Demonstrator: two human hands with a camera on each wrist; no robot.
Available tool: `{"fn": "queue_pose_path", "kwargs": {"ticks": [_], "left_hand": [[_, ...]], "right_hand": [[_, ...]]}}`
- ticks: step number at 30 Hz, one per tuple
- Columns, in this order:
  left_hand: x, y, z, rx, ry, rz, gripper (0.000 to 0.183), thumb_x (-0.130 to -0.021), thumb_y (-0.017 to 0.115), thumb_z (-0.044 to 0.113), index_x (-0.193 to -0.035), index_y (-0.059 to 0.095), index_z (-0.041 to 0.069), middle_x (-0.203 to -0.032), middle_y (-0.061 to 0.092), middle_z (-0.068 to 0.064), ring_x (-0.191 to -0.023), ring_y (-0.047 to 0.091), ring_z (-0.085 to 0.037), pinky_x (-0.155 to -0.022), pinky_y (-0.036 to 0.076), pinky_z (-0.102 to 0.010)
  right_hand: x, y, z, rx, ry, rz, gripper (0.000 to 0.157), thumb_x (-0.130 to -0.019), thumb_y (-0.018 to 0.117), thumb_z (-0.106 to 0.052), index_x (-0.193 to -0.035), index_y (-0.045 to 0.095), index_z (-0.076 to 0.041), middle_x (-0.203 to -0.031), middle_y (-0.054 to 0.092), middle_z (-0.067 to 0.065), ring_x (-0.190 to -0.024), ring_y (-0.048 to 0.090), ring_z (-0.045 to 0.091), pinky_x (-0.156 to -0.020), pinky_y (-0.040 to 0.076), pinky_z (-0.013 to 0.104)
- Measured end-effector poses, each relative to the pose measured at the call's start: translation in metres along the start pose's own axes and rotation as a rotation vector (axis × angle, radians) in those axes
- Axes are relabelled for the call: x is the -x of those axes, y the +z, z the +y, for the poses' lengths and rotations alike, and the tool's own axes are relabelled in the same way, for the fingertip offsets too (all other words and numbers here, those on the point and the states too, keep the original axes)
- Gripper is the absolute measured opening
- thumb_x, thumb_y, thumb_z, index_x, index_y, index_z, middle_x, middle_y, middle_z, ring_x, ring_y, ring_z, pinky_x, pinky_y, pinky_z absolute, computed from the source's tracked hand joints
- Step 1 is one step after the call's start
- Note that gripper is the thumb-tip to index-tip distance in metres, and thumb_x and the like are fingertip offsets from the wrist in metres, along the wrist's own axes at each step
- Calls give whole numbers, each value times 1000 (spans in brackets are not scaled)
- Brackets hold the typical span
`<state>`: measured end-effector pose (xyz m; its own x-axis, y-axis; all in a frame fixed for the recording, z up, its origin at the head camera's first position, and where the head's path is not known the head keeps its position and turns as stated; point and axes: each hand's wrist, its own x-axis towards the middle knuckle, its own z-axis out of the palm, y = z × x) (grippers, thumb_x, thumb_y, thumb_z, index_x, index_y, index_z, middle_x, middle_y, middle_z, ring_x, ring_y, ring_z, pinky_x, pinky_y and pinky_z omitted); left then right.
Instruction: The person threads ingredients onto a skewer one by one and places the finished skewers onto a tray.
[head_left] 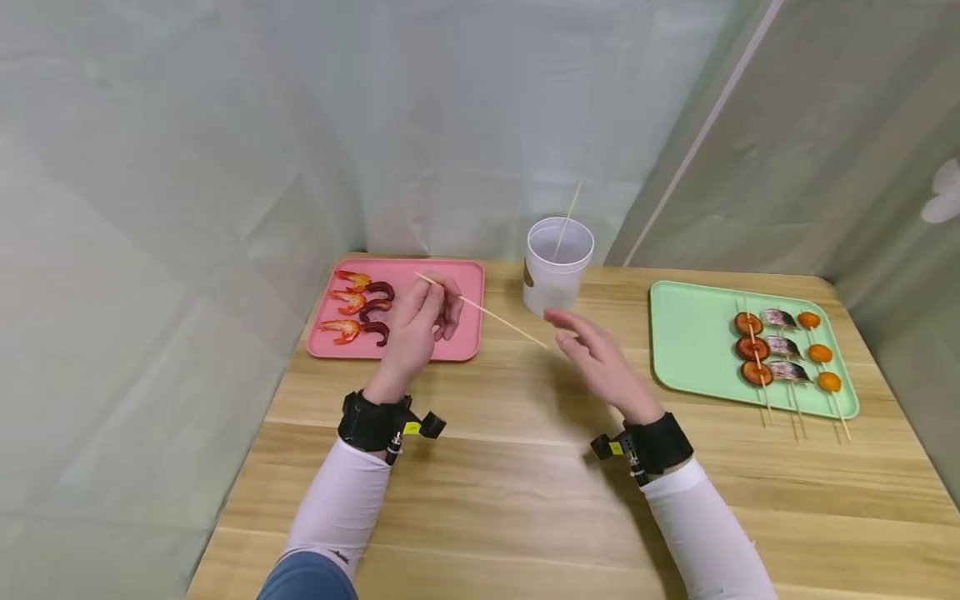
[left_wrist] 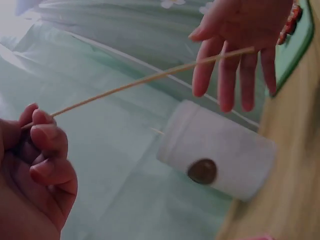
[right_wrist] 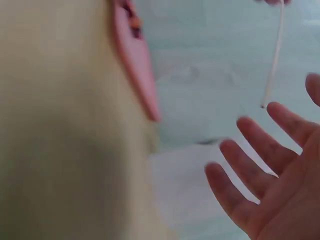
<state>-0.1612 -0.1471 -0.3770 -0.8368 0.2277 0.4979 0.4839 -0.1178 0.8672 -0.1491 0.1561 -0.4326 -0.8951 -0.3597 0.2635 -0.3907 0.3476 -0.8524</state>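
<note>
My left hand (head_left: 420,325) pinches one end of a thin wooden skewer (head_left: 501,319), above the pink tray's right part. The skewer slants down to the right, and nothing is threaded on it. Near its free end is my right hand (head_left: 596,362), fingers extended and holding nothing. In the left wrist view the skewer (left_wrist: 135,84) crosses in front of the right hand's (left_wrist: 240,55) spread fingers. The right wrist view shows the skewer tip close to the fingertips (right_wrist: 278,111); whether they touch is unclear.
The pink tray (head_left: 467,337) holds several shrimp (head_left: 347,302) and curled dark tentacle pieces (head_left: 375,308). A white bucket (head_left: 553,287) with one skewer (head_left: 570,218) stands at the back. On the green tray (head_left: 686,333), skewers carry round brown slices (head_left: 752,348), dark-skinned pieces (head_left: 784,347) and orange balls (head_left: 821,353).
</note>
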Motion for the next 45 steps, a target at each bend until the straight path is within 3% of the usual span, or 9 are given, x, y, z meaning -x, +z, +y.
{"fn": "queue_pose_path", "kwargs": {"ticks": [5, 9, 13, 19, 24, 28, 33, 39, 45], "left_hand": [[12, -15, -7, -18, -123, -130, 33, -118, 32, 15, -111, 55, -7, -79, 54, -15, -58, 47, -20, -50, 40, -26], [13, -23, -5, -25, -139, -203, 32, -119, 34, 17, -112, 57, -4, -83, 58, -16, -60, 50, -22, -51, 43, -31], [14, -25, -3, 5, -138, -254, 33, -119, 35, 20, -114, 58, -3, -87, 62, -16, -61, 53, -23, -53, 47, -33], [14, -24, -4, 3, -139, -283, 34, -119, 35, 22, -116, 59, -2, -89, 63, -16, -61, 55, -25, -54, 47, -28], [14, -24, -3, -30, -148, -300, 35, -119, 36, 23, -119, 60, -2, -90, 64, -15, -62, 58, -24, -51, 44, -33], [14, -26, -2, -50, -174, -319, 36, -119, 36, 22, -122, 62, -2, -92, 64, -15, -64, 59, -25, -53, 45, -33], [14, -36, -3, -48, -208, -338, 35, -118, 38, 17, -138, 59, -3, -95, 62, -17, -65, 55, -33, -55, 45, -29], [12, -62, -5, -78, -223, -276, 37, -117, 42, 15, -145, 56, -4, -95, 60, -18, -68, 56, -28, -57, 44, -27], [16, -101, -9, -219, -282, -96, 37, -117, 46, 20, -143, 61, -1, -98, 60, -19, -69, 55, -29, -57, 45, -26]], "right_hand": [[19, 19, 13, -20, 25, -213, 42, -115, 53, -22, -155, 55, -8, -133, 72, 7, -125, 67, 23, -106, 51, 42], [22, 25, 14, -46, 27, -255, 38, -114, 57, -24, -149, 62, -11, -119, 76, 2, -115, 70, 18, -101, 51, 33], [23, 28, 13, -79, 9, -289, 32, -113, 57, -22, -140, 68, -7, -109, 77, 4, -105, 71, 22, -93, 53, 30], [26, 30, 12, -94, 36, -260, 29, -116, 49, -17, -118, 75, -6, -80, 62, -3, -76, 59, 20, -72, 47, 28], [28, 27, 11, -108, 40, -244, 28, -116, 47, -18, -116, 74, -10, -72, 50, -2, -60, 44, 13, -57, 38, 28], [30, 26, 13, -102, 43, -233, 27, -116, 48, -16, -113, 74, -13, -70, 45, -3, -60, 39, 12, -59, 35, 29], [30, 25, 15, -110, 41, -174, 28, -116, 46, -13, -109, 72, -8, -70, 42, -4, -60, 38, 13, -59, 35, 30], [31, 25, 15, -151, 51, -112, 28, -116, 44, -12, -107, 69, -3, -68, 39, -3, -57, 36, 13, -57, 33, 30], [29, 21, 14, -213, 53, -70, 29, -116, 41, -9, -106, 66, 0, -67, 39, 0, -57, 37, 15, -58, 34, 29]]}}
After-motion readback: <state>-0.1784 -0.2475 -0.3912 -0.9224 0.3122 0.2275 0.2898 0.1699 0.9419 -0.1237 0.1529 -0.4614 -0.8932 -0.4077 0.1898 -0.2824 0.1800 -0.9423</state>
